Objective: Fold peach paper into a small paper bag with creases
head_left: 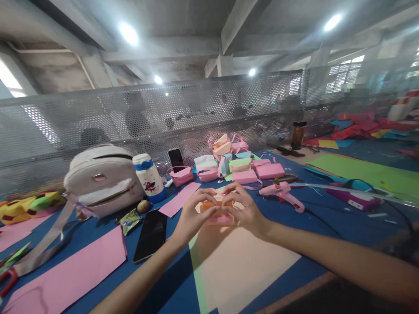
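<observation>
Between my left hand (199, 213) and my right hand (244, 209) is a small orange-peach folded paper bag (218, 219), box-like in shape. The fingers of both hands curl over its top edge from either side, thumbs toward me, so much of it is covered. Beneath it lie large peach sheets (245, 266) with a green sheet (198, 274) showing at the left edge. Just beyond my hands sit several small finished bags in pink (245, 176), green and peach. A pink glue gun (283, 195) rests to the right of my right hand.
At left stand a white backpack (104, 183) and a drink bottle (149, 176). A black phone (150, 235), a snack packet (130, 221) and pink sheets (75, 270) lie nearer. Red-handled scissors (9, 279) are far left. Green sheets (350, 170) and a brown jar (297, 135) are right; a perforated metal screen (196, 109) closes the back.
</observation>
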`<state>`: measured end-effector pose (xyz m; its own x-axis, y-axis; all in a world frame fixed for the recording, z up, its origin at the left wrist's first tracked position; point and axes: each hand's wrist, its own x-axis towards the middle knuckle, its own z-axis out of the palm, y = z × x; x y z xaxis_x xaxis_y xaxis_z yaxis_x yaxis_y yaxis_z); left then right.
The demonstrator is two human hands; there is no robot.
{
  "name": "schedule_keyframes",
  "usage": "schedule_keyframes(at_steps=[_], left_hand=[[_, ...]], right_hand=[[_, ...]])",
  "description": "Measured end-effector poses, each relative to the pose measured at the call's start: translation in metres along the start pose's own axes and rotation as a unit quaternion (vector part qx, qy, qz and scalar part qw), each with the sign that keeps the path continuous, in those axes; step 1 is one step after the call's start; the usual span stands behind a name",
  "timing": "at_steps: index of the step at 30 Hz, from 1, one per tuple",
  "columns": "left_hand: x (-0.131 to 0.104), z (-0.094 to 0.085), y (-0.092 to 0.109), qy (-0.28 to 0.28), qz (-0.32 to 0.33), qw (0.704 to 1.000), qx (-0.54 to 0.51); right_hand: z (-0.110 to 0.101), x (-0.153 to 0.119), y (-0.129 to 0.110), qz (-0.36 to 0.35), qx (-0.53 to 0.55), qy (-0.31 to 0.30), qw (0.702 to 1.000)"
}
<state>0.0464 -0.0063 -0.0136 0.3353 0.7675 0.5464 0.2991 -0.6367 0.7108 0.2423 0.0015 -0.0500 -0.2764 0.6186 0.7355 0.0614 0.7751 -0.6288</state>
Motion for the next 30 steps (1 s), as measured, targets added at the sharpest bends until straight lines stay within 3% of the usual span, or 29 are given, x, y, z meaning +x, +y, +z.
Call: schedule_keyframes(at_steps=[11,18,23,30], left_hand=[[0.001,0.0,-0.005,0.005,0.006,1.0,0.003],[0.001,-0.001,-0.005,0.002,0.025,1.0,0.018],[0.001,-0.002,-0.008,0.006,0.032,0.999,0.032],[-0.01,0.01,-0.024,0.098,-0.003,0.992,0.079]], right_hand=[[-0.002,0.005,0.004,-0.025,-0.049,0.04,0.998],[-0.014,0.012,0.007,0.009,-0.1,-0.01,0.995],[-0.019,0.016,0.014,0.059,-0.109,0.0,0.992],[-0.019,0.02,0.024,0.143,-0.024,0.048,0.988]])
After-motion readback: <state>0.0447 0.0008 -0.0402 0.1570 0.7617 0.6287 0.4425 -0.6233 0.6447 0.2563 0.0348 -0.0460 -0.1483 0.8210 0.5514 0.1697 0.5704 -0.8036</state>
